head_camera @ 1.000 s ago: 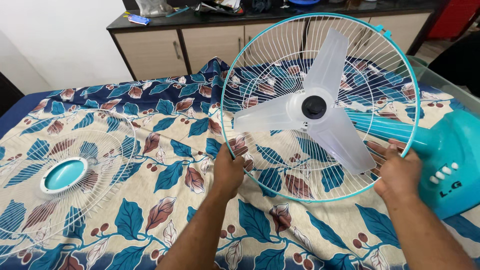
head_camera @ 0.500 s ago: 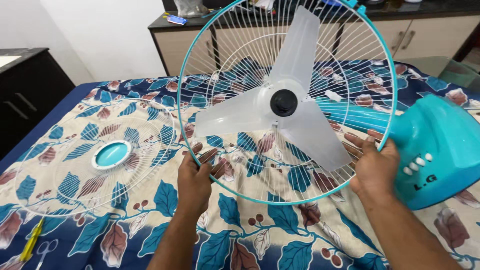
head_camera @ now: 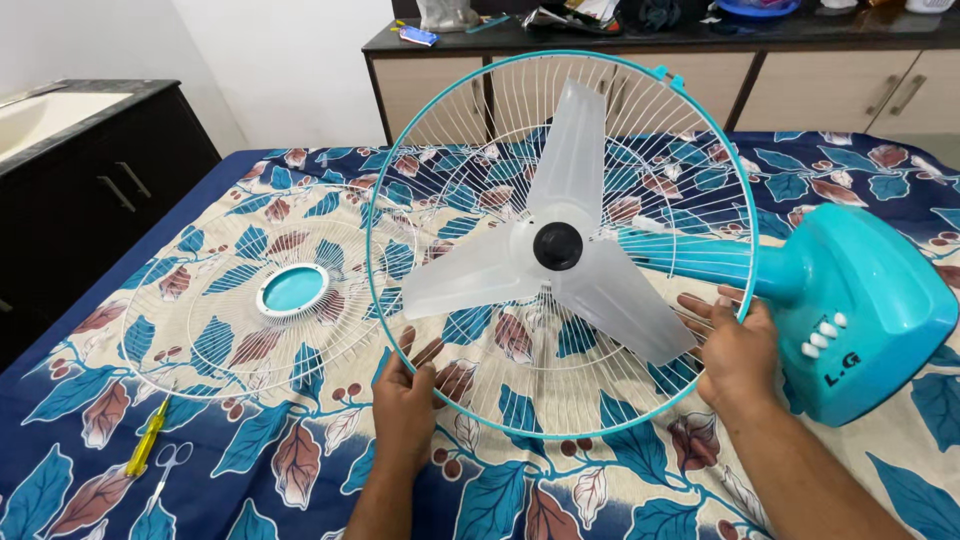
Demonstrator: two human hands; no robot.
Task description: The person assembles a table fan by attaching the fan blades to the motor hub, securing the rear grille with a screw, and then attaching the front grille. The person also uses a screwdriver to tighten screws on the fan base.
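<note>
A bed [head_camera: 620,490] under a leaf-printed sheet of blue, cream and brown carries a loose white fan guard [head_camera: 255,295] at left, a teal fan base [head_camera: 870,310] at right (lying on its side), and a yellow screwdriver [head_camera: 146,448] beside small scissors [head_camera: 168,468]

White wall [head_camera: 280,60] is filling the upper left of the frame. Bed sheet [head_camera: 600,480], navy with cream center and blue and brown leaf print, is covering the bed across the lower frame. Beige cabinet [head_camera: 810,85] with dark countertop [head_camera: 700,30] is running along the top, clutter sitting on it. Black cabinet [head_camera: 90,200] is standing at left, pale sink [head_camera: 40,110] sitting on top. Daylight is looking even.
</note>
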